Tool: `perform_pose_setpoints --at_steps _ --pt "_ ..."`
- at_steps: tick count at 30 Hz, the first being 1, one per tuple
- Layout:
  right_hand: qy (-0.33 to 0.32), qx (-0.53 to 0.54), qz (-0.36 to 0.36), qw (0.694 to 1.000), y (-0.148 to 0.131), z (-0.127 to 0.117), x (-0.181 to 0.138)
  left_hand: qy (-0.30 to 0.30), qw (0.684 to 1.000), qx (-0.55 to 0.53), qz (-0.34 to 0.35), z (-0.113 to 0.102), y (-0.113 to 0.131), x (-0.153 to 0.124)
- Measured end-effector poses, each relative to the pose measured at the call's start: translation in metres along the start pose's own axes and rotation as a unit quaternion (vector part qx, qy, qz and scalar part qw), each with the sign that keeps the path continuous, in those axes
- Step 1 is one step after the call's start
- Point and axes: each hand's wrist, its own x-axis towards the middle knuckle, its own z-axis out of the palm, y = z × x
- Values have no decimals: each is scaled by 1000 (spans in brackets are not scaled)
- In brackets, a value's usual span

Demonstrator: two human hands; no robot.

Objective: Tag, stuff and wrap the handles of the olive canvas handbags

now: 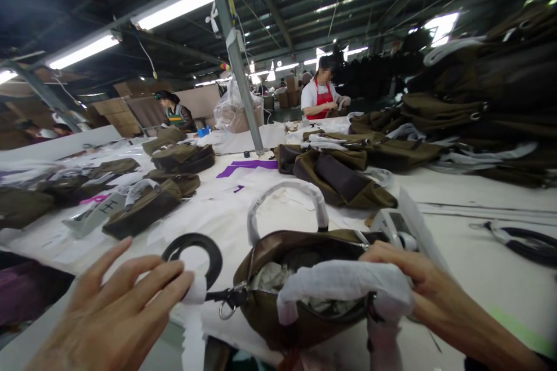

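Observation:
In front of me an olive-brown handbag (300, 330) lies with its zipped top open and crumpled pale stuffing (272, 277) inside. Its two handles, a far one (287, 187) and a near one (343, 281), are wrapped in white. My left hand (126, 301) has its fingertips at a white paper strip (194, 336) around the dark tab on the bag's left end; its thumb is hidden and the other fingers are spread. At the opposite end, my right hand (404, 266) grips the bag's top edge, partly behind the near handle.
A black tape ring (213, 258) lies behind the paper strip. To the right stand a white device (389, 226) and a dark coiled strap (522, 243). More bags (339, 177) are piled at the back and right. Two people (319, 98) work across the table.

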Motion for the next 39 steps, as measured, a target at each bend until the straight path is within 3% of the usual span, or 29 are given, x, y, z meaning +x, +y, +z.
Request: perform_pose_setpoints --at_steps 2,4,6,8,10,12,14,17,19,27,31,35,39 --pt "-1 -9 -5 1000 -1 0 -1 -12 993 -48 112 -6 23 53" --pt "8 -15 -17 1000 2 1 -2 -71 967 -97 224 -3 54 96" --pt "14 -22 -24 999 7 3 -4 -130 928 -120 328 7 79 124" --pt "16 -29 -19 999 11 4 -4 -164 906 -152 361 20 91 134" --pt "15 -30 -13 999 13 5 -5 -151 923 -201 291 34 91 131" --pt "5 -24 -17 1000 12 5 -4 -134 943 -256 163 48 83 122" --pt "-11 -18 -30 999 11 4 -4 -160 935 -308 67 59 76 112" --pt "-31 -17 -50 998 11 3 -1 -242 903 -354 19 66 73 104" --pt "-39 -17 -61 997 12 2 0 -250 901 -355 -5 68 75 105" --pt "-39 -36 -76 996 13 3 -2 -245 942 -201 113 86 74 119" --pt "-38 -30 -70 996 14 4 -2 -254 928 -214 166 93 86 126" --pt "-42 -31 -75 996 15 6 -3 -205 913 -240 257 114 101 130" --pt "-48 -45 -94 993 13 2 -6 -239 901 -290 219 123 104 136"
